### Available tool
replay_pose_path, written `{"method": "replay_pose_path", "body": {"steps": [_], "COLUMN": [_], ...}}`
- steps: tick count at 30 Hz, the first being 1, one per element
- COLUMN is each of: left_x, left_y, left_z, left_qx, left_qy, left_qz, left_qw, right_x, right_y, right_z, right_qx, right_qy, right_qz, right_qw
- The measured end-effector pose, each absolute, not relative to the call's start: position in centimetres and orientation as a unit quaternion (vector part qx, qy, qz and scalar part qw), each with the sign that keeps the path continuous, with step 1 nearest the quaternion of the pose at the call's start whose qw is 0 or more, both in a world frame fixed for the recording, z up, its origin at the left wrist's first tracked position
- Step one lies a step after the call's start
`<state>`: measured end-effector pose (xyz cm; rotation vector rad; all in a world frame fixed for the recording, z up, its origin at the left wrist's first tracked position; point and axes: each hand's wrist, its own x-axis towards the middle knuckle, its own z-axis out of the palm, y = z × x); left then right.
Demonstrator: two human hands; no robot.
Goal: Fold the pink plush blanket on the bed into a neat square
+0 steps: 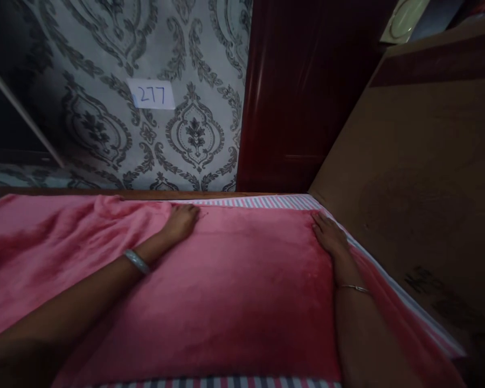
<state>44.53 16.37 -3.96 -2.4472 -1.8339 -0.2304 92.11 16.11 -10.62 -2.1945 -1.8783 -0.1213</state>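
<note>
A pink plush blanket [242,269] lies spread over a striped sheet [267,201], smooth in the middle and rumpled at the left. At its far edge, my left hand [181,222] has its fingers curled down on the fabric, closed on the blanket's edge as far as I can see. My right hand [330,235] rests at the far right corner, fingers stretched out and lying flat on the blanket. A bangle circles each of my wrists.
A large cardboard box [420,178] stands along the right side. Behind the bed are a patterned wall [196,64] with a paper marked 277 [152,94] and a dark red panel [283,97]. A dark flat object [12,118] is at the left.
</note>
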Motion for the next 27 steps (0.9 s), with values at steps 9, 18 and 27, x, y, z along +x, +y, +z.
{"method": "replay_pose_path", "body": {"steps": [9,18,27], "left_x": [36.6,36.7,36.2], "left_y": [21.2,23.2,23.1], "left_z": [-2.7,-4.3,-4.2], "left_qx": [-0.749,-0.739,-0.724], "left_qy": [-0.659,-0.664,-0.677], "left_qz": [-0.062,-0.116,-0.130], "left_qw": [0.024,-0.003,-0.014], "right_x": [92.4,92.2,91.0], "right_y": [16.4,16.3,15.0], "right_z": [-11.1,-10.9,-9.1], "right_qx": [-0.757,-0.757,-0.827], "right_qy": [-0.640,-0.639,-0.534], "right_qz": [-0.047,-0.041,-0.056], "right_qw": [0.122,0.126,0.167]}}
